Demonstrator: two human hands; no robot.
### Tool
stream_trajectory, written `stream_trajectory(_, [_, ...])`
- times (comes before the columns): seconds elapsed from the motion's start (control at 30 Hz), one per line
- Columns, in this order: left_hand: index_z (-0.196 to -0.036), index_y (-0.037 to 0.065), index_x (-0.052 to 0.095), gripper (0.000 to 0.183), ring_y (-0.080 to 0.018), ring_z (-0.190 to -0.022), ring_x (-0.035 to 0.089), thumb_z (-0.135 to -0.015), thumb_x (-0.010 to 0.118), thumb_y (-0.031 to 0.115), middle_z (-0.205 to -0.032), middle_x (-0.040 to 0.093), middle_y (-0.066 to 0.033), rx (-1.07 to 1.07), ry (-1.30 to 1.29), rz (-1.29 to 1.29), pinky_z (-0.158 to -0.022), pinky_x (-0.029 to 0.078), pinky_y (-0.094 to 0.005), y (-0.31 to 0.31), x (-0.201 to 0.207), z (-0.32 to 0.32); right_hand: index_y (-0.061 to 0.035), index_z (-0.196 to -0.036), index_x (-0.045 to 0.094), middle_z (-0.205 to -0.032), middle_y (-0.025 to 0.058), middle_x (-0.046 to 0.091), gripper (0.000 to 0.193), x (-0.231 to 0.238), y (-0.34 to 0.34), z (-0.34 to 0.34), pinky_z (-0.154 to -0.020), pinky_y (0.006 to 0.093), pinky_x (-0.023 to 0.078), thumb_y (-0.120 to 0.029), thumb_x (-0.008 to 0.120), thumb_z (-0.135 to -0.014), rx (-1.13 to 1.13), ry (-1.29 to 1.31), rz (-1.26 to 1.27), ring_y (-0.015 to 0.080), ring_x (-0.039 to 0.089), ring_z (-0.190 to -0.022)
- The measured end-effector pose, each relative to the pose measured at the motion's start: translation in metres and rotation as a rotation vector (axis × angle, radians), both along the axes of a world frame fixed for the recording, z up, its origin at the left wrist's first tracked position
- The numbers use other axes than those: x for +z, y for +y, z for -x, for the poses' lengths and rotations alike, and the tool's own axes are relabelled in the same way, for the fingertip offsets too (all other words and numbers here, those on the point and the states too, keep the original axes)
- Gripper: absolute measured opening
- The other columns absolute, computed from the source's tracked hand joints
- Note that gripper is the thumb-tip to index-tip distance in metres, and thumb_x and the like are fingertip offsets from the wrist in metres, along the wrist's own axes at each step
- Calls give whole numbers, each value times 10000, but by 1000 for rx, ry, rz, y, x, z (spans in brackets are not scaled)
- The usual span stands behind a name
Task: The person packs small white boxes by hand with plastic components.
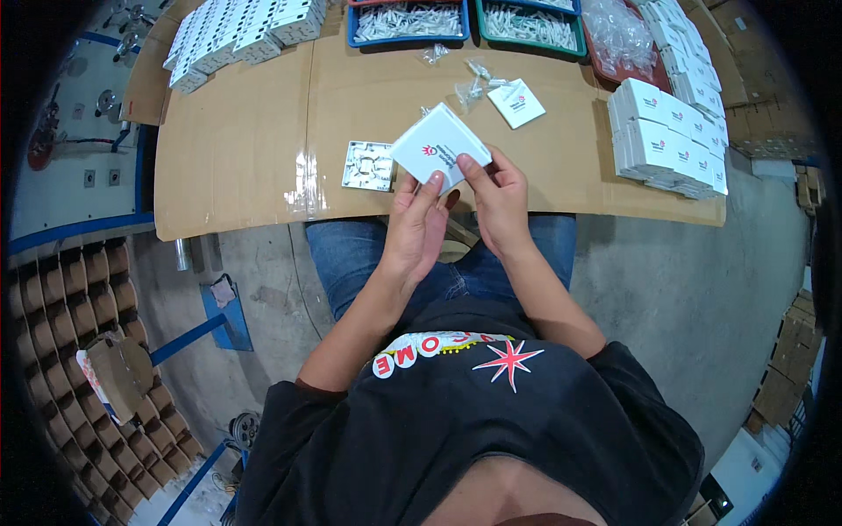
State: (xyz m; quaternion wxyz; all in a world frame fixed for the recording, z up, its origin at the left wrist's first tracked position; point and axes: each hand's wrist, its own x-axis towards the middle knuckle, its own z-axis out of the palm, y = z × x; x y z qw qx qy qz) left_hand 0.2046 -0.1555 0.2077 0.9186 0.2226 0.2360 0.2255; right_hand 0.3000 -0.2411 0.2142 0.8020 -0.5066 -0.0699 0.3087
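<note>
A white square plate with a small red mark is held tilted above the cardboard's near edge. My left hand grips its lower left side, with the thumb on the face. On the lower right side my right hand grips it too, thumb on the front and fingers behind. Just left of it lies a white square base with a moulded, open inside. Farther off to the right another white plate lies flat. Beside that one are small clear bags with little parts in them.
Stacked white bases stand far left on the cardboard-covered table. A blue tray and a green tray hold many small bagged parts. A red tray carries clear bags. White plates are stacked at the right.
</note>
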Motion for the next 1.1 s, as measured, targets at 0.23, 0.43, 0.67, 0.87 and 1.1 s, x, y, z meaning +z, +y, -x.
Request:
stream_trajectory(0.23, [-1440, 9, 468, 639, -193, -1244, 558, -903, 793, 124, -1358, 566, -115, -39, 6, -781, -996, 499, -304, 47, 23, 8, 2, -1150, 716, -1014, 58, 744, 330, 13, -23, -28, -865, 288, 530, -127, 814, -863, 371, -529, 144, 118, 672, -953])
stream_trajectory(0.43, [-1261, -14, 627, 351, -135, -1057, 637, -939, 740, 66, -1133, 686, -53, -197, 81, -716, -941, 513, -279, 49, 16, 20, 10, -1149, 706, -1008, 66, 745, 314, 15, -24, -20, -865, 300, 539, -129, 801, -884, 366, -483, 177, 124, 677, -956])
stream_trajectory(0.67, [-1214, -9, 630, 294, -115, -1010, 633, -952, 732, 80, -1111, 685, -57, -152, 83, -691, -889, 521, -270, 40, 6, 19, 27, -1120, 690, -992, 74, 739, 258, 12, -29, -18, -835, 298, 554, -121, 767, -924, 356, -494, 205, 123, 683, -910])
stream_trajectory(0.87, [-1206, -6, 622, 258, -112, -992, 632, -1019, 660, 167, -1088, 680, -61, -2, 181, -536, -902, 510, -269, 28, -2, 7, 52, -1161, 660, -1004, 89, 735, 287, 10, -15, -21, -818, 280, 558, -86, 754, -928, 403, -225, 290, 126, 685, -910])
stream_trajectory(1.1, [-1258, -15, 608, 280, -148, -1055, 648, -1037, 628, 157, -1154, 687, -81, 116, 146, -310, -957, 510, -310, 27, -3, 5, 53, -1232, 611, -1062, 100, 736, 342, -17, -15, -21, -845, 260, 573, -27, 735, -924, 410, -55, 129, 136, 703, -940])
